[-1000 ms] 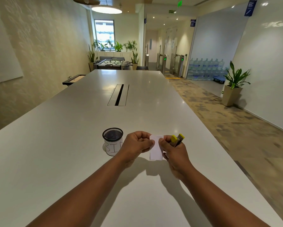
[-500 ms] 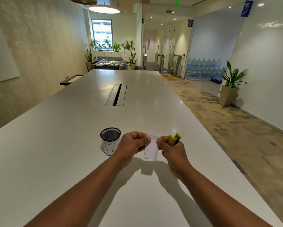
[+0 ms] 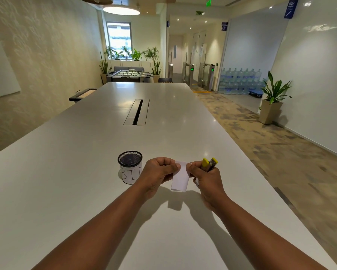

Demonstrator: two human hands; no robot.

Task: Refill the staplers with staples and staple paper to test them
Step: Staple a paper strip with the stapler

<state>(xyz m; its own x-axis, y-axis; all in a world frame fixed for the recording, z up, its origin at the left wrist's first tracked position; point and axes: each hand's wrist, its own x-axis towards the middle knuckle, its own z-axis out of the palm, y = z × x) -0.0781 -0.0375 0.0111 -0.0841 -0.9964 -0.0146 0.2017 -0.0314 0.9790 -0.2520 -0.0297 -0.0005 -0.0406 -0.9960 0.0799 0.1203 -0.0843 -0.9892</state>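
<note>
1. Step in hand, as I judge it: handling the test slip, either checking a staple or readying the slip for one. No staple is visible on it; too small to tell.
2. Left hand (image 3: 160, 172): fingers curled, thumb and forefinger pinching the upper left edge of the paper (image 3: 180, 178).
3. Right hand (image 3: 204, 177): doing double duty. Thumb and fingertip pinch the paper's upper right edge; the remaining fingers wrap a yellow stapler (image 3: 209, 164), whose yellow ends poke up above the knuckles.
4. To do it well: keep the slip taut between both pinches, free the right thumb only once the left grip is firm, then turn the stapler mouth toward the edge. Risk: the slip may twist or drop during the regrip.
5. Position: paper hangs between the hands, just above the table (image 3: 85, 172). Stapler sits inside the right fist, just beside the paper.
6. Mesh cup (image 3: 130, 166) with a handwritten label stands near the left hand, apart from it.
</note>
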